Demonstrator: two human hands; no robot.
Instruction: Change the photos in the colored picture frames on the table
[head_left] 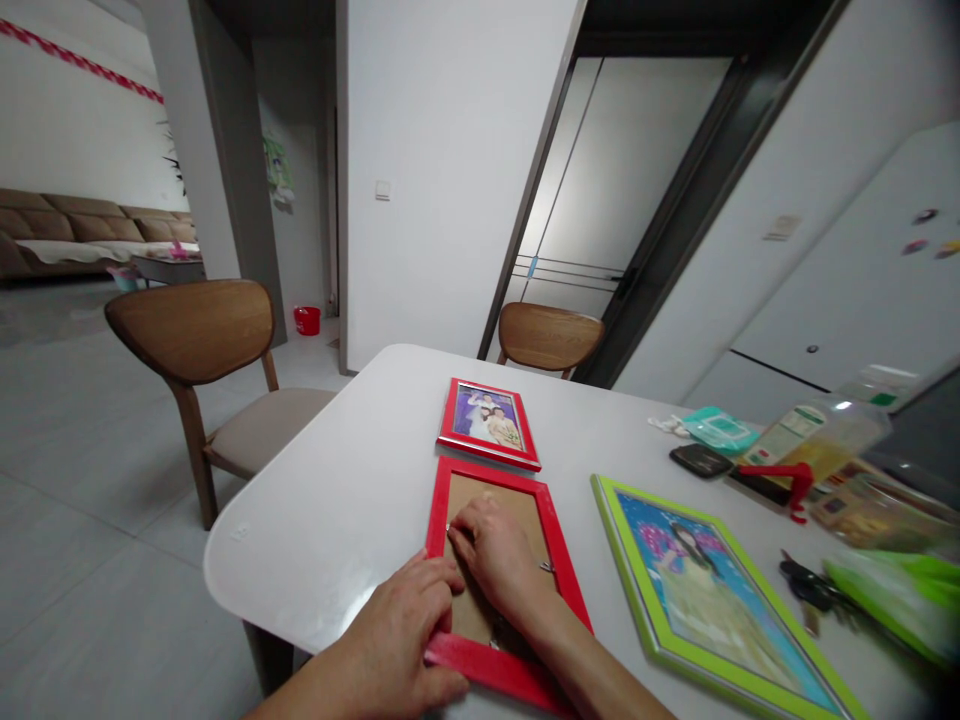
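At the lower centre of the frame, a red picture frame (562, 545) lies back side up on a white table (330, 500), with its brown backing board (529, 508) exposed. A small metal clip (547, 567) is visible at the right edge of the board. The left hand (409, 625) is clamped on the left side of the red picture frame near its lower corner. The right hand (495, 550) rests over the board, fingers curled and bunched at its left edge; whether they pinch anything cannot be determined.

Just above, at the centre of the frame, a second red frame (487, 420) lies with its group photo upward. At the lower right, a larger green frame (720, 590) lies face up, showing a person in a pale dress. Beyond it, toward the right edge, are a set of keys (814, 590) and a green bag (900, 585). Above these are a black object (701, 460), a teal packet (720, 428) and a clear bottle (817, 435). One wooden chair (202, 330) is at the left; another chair (550, 335) is at the upper centre, behind the far table edge.
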